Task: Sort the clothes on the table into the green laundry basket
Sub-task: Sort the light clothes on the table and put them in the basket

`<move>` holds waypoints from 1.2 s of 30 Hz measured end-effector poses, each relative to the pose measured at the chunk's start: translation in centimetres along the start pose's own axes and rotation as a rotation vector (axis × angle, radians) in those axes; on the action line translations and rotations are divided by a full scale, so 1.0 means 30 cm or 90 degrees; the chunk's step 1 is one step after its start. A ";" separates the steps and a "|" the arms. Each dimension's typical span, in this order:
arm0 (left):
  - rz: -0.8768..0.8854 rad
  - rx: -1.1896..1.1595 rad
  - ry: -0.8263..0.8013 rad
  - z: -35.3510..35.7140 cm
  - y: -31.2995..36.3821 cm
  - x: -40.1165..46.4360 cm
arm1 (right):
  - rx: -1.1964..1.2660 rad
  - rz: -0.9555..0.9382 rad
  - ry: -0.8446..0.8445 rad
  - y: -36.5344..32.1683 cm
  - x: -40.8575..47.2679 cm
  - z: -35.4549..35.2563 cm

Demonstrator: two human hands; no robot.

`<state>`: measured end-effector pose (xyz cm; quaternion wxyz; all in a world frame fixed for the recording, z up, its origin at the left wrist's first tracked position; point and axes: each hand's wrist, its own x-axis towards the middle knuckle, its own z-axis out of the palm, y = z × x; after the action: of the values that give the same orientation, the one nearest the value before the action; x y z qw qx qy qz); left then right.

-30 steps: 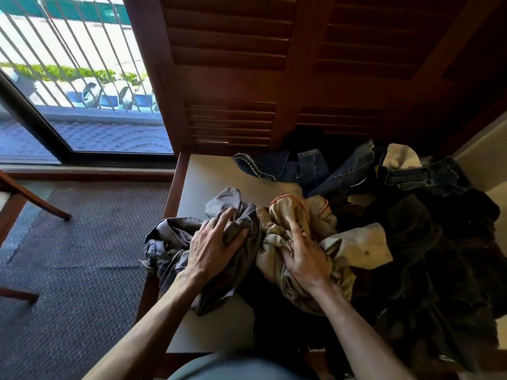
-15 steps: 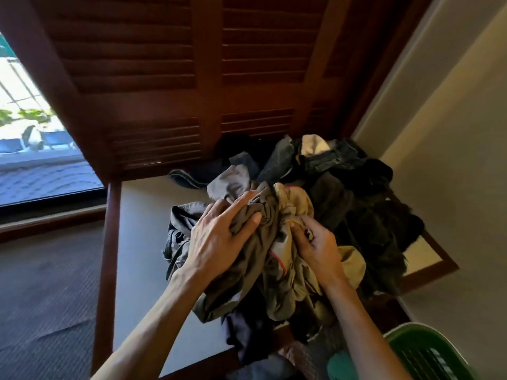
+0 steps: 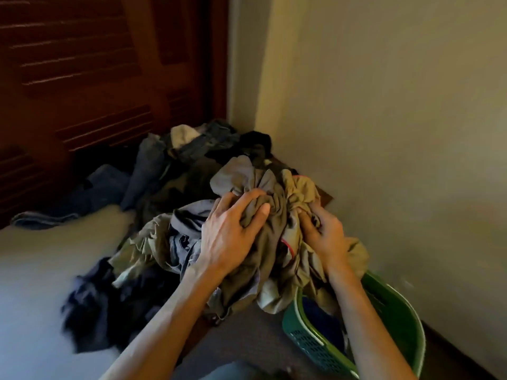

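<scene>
My left hand (image 3: 233, 231) grips a bundle of grey and olive clothes (image 3: 271, 204) from its left side. On the bundle's right side, my right hand (image 3: 323, 234) clutches the olive cloth with the red trim. The bundle hangs lifted off the table, its lower folds dangling just above the near rim of the green laundry basket (image 3: 395, 308), which stands on the floor at the lower right with something dark blue inside. More clothes stay on the table (image 3: 41, 270): jeans and dark garments (image 3: 175, 160) piled at the back, a dark navy piece (image 3: 93, 303) near the front.
A brown louvred wooden shutter (image 3: 96, 64) closes off the back behind the table. A plain cream wall (image 3: 397, 119) runs along the right, close behind the basket. Grey carpet (image 3: 247, 338) shows between the table and the basket.
Both hands have carried the bundle to the right, off the pile and over the basket's edge. The view has swung right, so the window is gone and more of the basket shows.
</scene>
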<state>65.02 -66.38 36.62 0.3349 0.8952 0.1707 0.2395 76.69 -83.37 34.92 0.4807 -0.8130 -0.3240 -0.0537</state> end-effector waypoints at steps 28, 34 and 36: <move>0.205 -0.252 -0.243 0.841 0.617 0.230 | -0.111 0.644 0.081 1.102 -0.561 -0.574; 0.211 -0.250 -0.318 0.967 0.588 0.168 | -0.041 0.718 0.134 1.069 -0.647 -0.553; 0.203 -0.251 -0.335 1.001 0.587 0.139 | -0.019 0.748 0.143 1.056 -0.677 -0.547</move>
<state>87.34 -92.61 30.08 0.4917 0.8599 -0.1121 0.0787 82.78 -116.81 11.87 0.4496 -0.8521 0.2337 0.1312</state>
